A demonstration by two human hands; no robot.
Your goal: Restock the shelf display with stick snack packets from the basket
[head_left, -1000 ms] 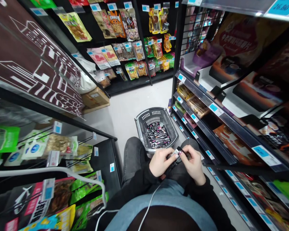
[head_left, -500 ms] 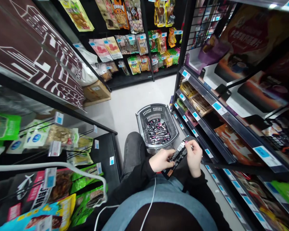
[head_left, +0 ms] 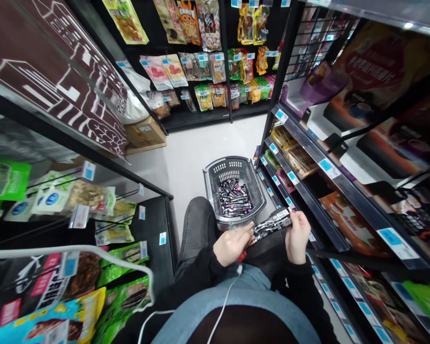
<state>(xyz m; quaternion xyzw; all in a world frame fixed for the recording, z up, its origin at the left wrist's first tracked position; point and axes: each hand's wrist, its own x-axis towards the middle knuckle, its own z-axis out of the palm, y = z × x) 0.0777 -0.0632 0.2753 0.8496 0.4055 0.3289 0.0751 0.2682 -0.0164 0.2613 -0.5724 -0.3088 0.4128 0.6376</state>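
A slim black packet (head_left: pixel 272 223) with white print stretches between my two hands above my lap. My left hand (head_left: pixel 233 242) is closed on its left end, fingers bent over it. The right end is pinched between the thumb and fingers of my right hand (head_left: pixel 297 235). Just beyond my hands, a grey plastic shopping basket (head_left: pixel 209 188) stands on the floor. Inside it lies a heap of similar small black packets (head_left: pixel 235 197), some with pink parts. My left fingers partly cover the held packet's left end.
Shelves (head_left: pixel 329 167) with price tags line the right side. Bagged snacks (head_left: pixel 86 200) hang on hooks at the left, beside a pale bent tube (head_left: pixel 93 248). A cardboard box (head_left: pixel 145 134) sits on the floor (head_left: pixel 186 153) near the back rack. A white cable (head_left: pixel 225 301) crosses my front.
The black packet has turned from a steep slant to nearly level. My right hand has shifted right and slightly down, and my left hand has moved a little left. The view has shifted slightly.
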